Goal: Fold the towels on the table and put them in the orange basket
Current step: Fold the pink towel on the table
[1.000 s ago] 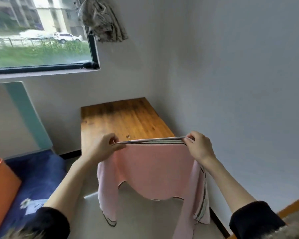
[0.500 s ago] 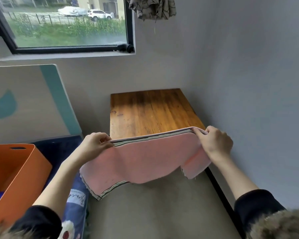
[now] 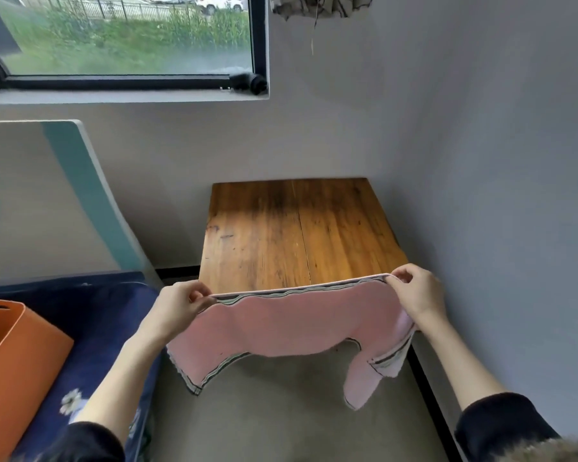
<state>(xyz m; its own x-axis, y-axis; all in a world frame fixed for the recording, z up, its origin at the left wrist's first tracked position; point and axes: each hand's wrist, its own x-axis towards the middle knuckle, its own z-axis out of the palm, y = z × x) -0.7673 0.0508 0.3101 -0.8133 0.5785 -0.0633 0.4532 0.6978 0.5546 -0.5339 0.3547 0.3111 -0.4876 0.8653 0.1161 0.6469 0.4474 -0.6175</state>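
Two bare hands are holding one pink terry towel with striped borders (image 3: 291, 323) stretched in the air at the near edge of the brown wooden plank table (image 3: 297, 235). We are seeing its long axis running left to right, with the top edge rising slightly toward the right. That top edge is doubled, showing a pale band and thin dark and green stripes. Below it the cloth is hanging in a sagging sheet over the grey floor (image 3: 281, 411); one striped corner is pointing down at the lower left, and a narrow flap is dangling lower on the right.

We are seeing the left hand (image 3: 176, 310) pinching the left end of the top edge, thumb above and fingers curled closed on the cloth, the bare forearm reaching up from a black sleeve (image 3: 80, 443) at the bottom left. The right hand (image 3: 417, 293) is pinching the right end in like manner, knuckles up and fingers folded tight around the hem, its forearm coming from the bottom right.

An orange plastic basket (image 3: 17, 368) is sitting well apart at the far left, on a dark blue flowered cover (image 3: 94, 328). Beyond the table a black-framed window (image 3: 131, 81) is showing green outside.
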